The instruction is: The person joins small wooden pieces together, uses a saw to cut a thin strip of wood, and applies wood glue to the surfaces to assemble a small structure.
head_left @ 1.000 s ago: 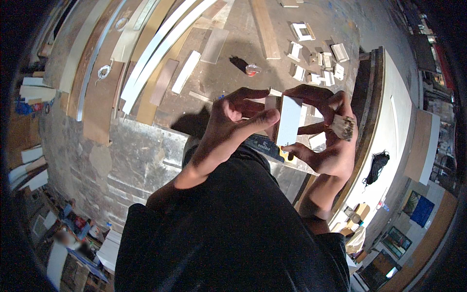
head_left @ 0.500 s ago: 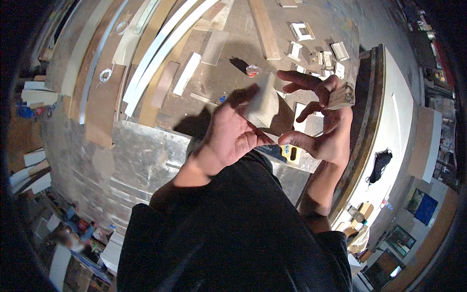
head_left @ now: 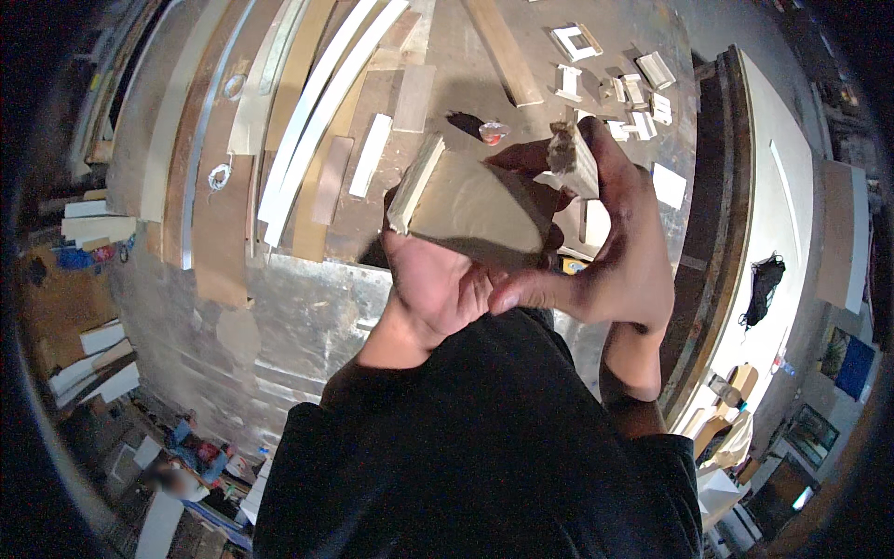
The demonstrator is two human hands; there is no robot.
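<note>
My left hand (head_left: 430,284) grips a pale wooden piece (head_left: 480,210) with a broad flat face and a raised, ridged strip along its left edge. Most of the left fingers are hidden behind it. Between the fingers of my right hand (head_left: 619,252) is a small wood block (head_left: 575,166) with a rough, dark end. The right thumb reaches left to the lower edge of the wooden piece, close to the left fingers. Beyond the hands, an orange-and-clear object (head_left: 493,132) lies on the work surface.
Long white strips (head_left: 326,112) and brown boards (head_left: 219,233) lie at the left. Several small wooden pieces (head_left: 633,90) and a square frame (head_left: 577,42) sit at the far right. A long plank (head_left: 503,56) stretches away. A pale-topped table (head_left: 773,214) with a black stringy item (head_left: 765,289) stands right.
The wooden piece has turned, so its broad face now shows. My right hand has closed in on it, bringing the small block left. The yellow-handled saw below is now almost fully covered.
</note>
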